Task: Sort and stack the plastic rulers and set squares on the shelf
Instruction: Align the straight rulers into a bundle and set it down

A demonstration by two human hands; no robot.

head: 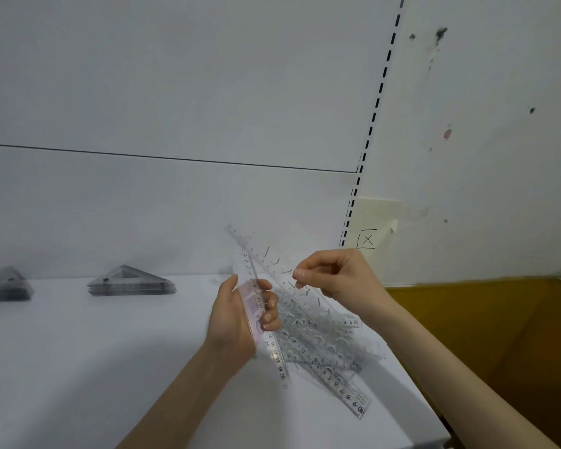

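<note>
Set squares looked sorted: one stack (130,281) mid-shelf, second stack (4,285) far left. Rulers remained, with tangled pile (324,345) lying at shelf (78,367) right end. Left hand (237,319) gripped ruler (277,358) above pile; right hand (337,277) curled, fingertips pinched — whether holding anything, couldn't tell.

The shelf (110,367) lies open front-left, with two set-square stacks (132,283) along its back and a loose ruler pile (321,341) blocking the right.
</note>
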